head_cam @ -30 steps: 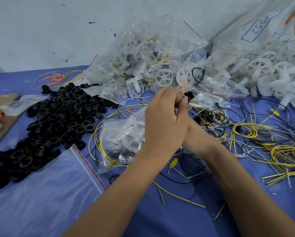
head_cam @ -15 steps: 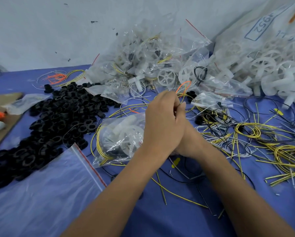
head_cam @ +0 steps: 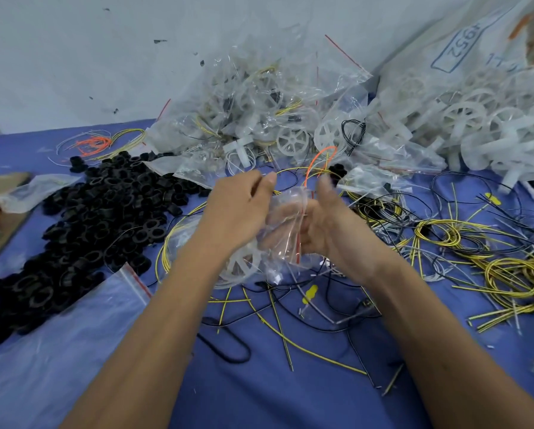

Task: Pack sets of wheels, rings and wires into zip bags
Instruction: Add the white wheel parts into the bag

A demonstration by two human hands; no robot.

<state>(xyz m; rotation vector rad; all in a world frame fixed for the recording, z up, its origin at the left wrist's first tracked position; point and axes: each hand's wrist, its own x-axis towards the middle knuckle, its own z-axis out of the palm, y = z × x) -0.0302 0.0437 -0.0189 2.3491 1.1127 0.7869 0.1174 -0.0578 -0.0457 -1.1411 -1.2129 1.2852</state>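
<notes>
I see the zip bag held up above the blue worktop, right between the two hands, its red zip strip running down the middle. A white wheel shows through the plastic at its lower left corner, and an orange wire loops up out of its top. My left hand sits on the bag's left side, fingers curled down, thumb and forefinger pinching the top edge. The right hand is on the bag's right side, fingers closed around the plastic (partly blurred, so I cannot tell the exact grip), thumb raised. Left of the bag lies a heap of black rings. Beyond it, a pile of filled bags. To its right sprawl yellow and black wires, and loose white wheels lie farther back.
</notes>
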